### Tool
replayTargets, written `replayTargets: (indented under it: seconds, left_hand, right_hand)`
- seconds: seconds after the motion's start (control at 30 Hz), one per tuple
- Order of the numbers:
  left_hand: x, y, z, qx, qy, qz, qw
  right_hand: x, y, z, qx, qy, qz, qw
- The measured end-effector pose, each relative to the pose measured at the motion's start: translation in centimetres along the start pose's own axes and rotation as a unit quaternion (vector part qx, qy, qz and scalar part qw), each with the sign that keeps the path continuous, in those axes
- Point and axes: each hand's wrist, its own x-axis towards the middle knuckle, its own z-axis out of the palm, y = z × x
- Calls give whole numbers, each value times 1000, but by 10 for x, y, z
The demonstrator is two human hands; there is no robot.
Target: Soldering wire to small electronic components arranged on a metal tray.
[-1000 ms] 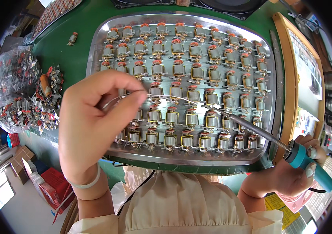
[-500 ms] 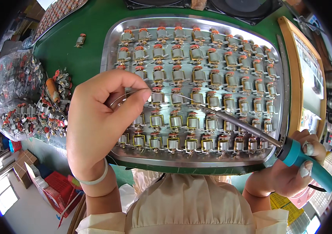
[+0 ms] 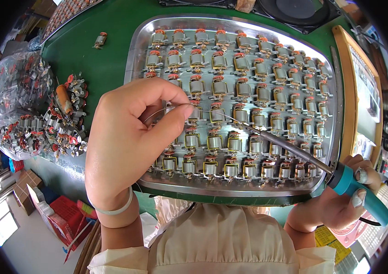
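Observation:
In my left hand a thin solder wire is pinched between thumb and forefinger; its free end runs right to the iron's tip. My right hand, with wrapped fingertips, grips the teal handle of a soldering iron. The iron slants left over a metal tray, its tip by the lower end of a small coil part. Rows of these parts, with grey wrapped bodies and reddish tops, fill the tray. My left hand hides several of them.
Left of the tray lie a heap of loose parts, an orange-handled tool and a plastic bag of parts. One part sits alone on the green table. A wooden frame stands right; black speakers lie behind.
The whole view has shifted, so the tray appears farther right. My left hand has come slightly closer to the iron's tip, which stays by about the same part.

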Motion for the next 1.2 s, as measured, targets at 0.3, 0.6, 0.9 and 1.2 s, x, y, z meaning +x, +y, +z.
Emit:
replayTargets:
  seconds: [0.3, 0.6, 0.9, 1.2]
  left_hand:
    - [-2, 0, 2, 0, -3, 6, 1000]
    - [-1, 0, -1, -7, -5, 8, 1000]
    - [-4, 0, -21, -17, 34, -48, 998]
    - [-5, -10, -23, -5, 8, -35, 999]
  right_hand:
    - [-1, -1, -1, 13, 6, 6, 1000]
    - [1, -1, 2, 3, -1, 3, 1000]
    - [-1, -7, 5, -19, 71, -14, 997]
    - [-2, -9, 19, -35, 7, -5, 999]
